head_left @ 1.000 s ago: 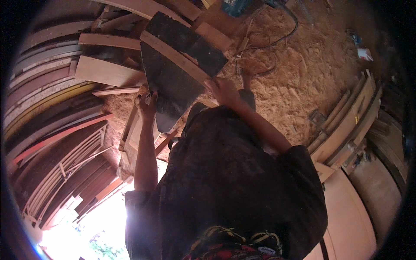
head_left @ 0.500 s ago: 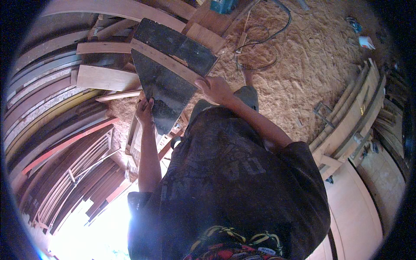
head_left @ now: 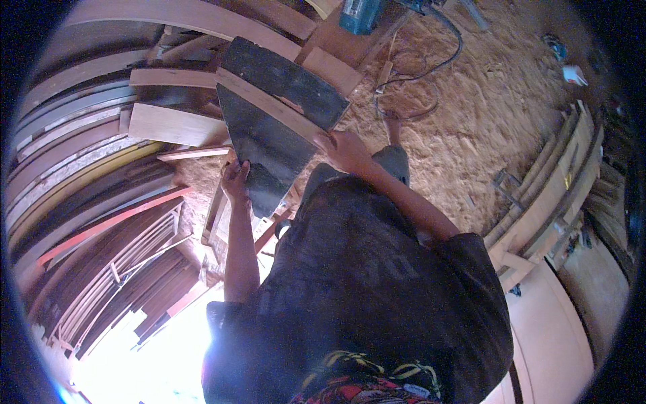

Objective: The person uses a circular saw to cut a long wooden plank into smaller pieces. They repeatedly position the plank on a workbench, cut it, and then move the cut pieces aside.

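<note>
A dark, flat board (head_left: 259, 128) with slanted edges lies in front of me at the upper middle. Across its face runs a narrow wooden strip (head_left: 269, 101), slanting down to the right. My right hand (head_left: 346, 152) is closed around the strip's near right end, at the board's right edge. Lower down, my left hand (head_left: 234, 180) grips the board's left edge with fingers curled over it; the part of that hand under the board is hidden.
Many long planks (head_left: 81, 145) are stacked on the left. A teal power tool (head_left: 360, 16) sits at the top, with a black cord (head_left: 459, 47) trailing over sawdust-covered ground (head_left: 484, 101). Curved timber pieces (head_left: 548, 182) stand at the right. A pale wood block (head_left: 178, 124) lies left of the board.
The whole scene has shifted slightly right and down in the picture. Both hands keep their hold on the board and strip, which look unchanged against the surroundings.
</note>
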